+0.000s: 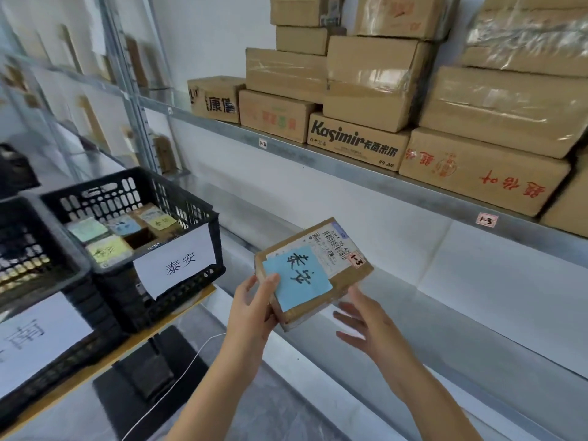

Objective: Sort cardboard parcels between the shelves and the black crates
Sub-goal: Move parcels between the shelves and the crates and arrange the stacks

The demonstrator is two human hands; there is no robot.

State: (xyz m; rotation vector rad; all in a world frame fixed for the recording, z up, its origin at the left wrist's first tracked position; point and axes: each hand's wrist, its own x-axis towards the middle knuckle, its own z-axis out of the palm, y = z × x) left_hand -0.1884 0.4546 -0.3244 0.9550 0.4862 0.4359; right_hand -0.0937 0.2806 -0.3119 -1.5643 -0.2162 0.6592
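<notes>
metal shelf (350,167) stacked with taped boxes (369,84) runs above the fingers; left of them a black crate (184,294) sits on a counter (178,316). left hand (254,310) grips a small parcel (350,275), thumb on its blue note (296,276); right hand (366,326), spread and blurred, just below. neighbouring crate (98,313) cut off.

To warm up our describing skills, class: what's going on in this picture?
A person's left hand grips a small cardboard parcel, thumb on its blue note; the right hand is open beside it. The note's handwritten characters match the white label on the black crate to the left, which already holds other parcels with coloured notes. Larger boxes are stacked on the shelf above.
</notes>
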